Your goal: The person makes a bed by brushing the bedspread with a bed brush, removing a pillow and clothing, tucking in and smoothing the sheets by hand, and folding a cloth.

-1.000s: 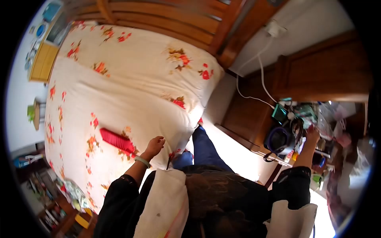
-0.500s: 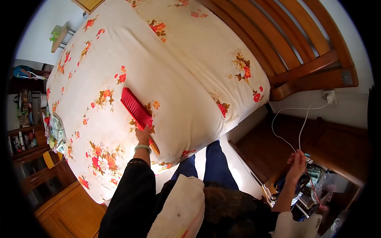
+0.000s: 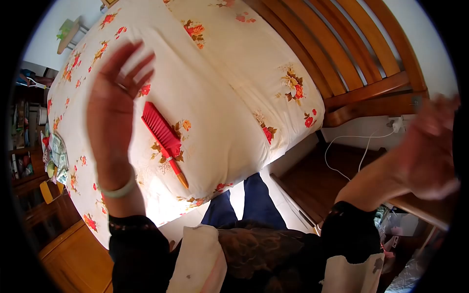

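Note:
My left hand [image 3: 113, 110] is raised over the left part of the bed, palm showing and fingers apart, with nothing in it. A pale bangle [image 3: 118, 189] circles that wrist. Just right of this hand, a red bed brush [image 3: 165, 133] with a wooden handle lies on the flowered bedsheet [image 3: 220, 141], untouched. My right hand [image 3: 432, 151] is lifted at the far right edge, over the side of the bedside cabinet. Motion blur smears its fingers, so I cannot make out how they are held.
A slatted wooden headboard [image 3: 361, 53] rises at the upper right. Below it, a white cable [image 3: 337, 138] runs from a wall plug [image 3: 396, 124] down to a dark wooden cabinet [image 3: 312, 178]. Shelves with assorted items line the far left, above a wooden cupboard [image 3: 80, 259].
My left hand has let go of the brush and risen to the left, opening. My right hand has left the white cable and moved up and right. The brush stays on the sheet.

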Demonstrator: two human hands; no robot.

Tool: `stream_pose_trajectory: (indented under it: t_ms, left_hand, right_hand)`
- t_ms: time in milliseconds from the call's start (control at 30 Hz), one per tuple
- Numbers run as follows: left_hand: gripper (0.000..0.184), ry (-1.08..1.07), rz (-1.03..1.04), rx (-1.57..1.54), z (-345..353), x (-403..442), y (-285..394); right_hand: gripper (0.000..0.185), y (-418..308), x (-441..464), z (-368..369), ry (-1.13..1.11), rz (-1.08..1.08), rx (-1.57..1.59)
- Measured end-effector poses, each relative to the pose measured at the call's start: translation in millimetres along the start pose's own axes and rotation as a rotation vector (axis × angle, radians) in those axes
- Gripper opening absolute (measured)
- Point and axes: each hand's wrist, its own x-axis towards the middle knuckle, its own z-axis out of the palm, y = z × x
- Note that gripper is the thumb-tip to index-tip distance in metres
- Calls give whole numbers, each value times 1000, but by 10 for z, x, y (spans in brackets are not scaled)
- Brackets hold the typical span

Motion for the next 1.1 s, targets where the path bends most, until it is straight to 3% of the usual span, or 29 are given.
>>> stream_pose_trajectory:
  t_ms: [67, 133, 267, 633, 933, 1000, 1100]
  left_hand:
    - [56, -449, 274, -196, 257, 157, 1026]
    - [56, -765, 413, -243, 473, -23, 1591]
    - [56, -952, 409, -219, 684, -400, 1859]
    - [55, -742, 315, -236, 492, -584, 1204]
    - [54, -757, 430, -204, 251, -787, 1424]
    - [54, -711, 475, -221, 71, -752, 1371]
    - [54, -463, 558, -297, -249, -592, 1234]
  right_hand:
    - [37, -509, 326, 262, -150, -176, -4]
    - [38, -895, 481, 560, -255, -305, -48]
    - [39, -1334, 473, 914, -283, -472, -167]
    - [43, -871, -121, 984, -20, -616, -299]
    - [47, -1030, -64, 1055, -37, -761, -323]
    - [48, -909, -66, 1019, -26, -777, -318]
    - [49, -644, -95, 861, 71, -742, -301]
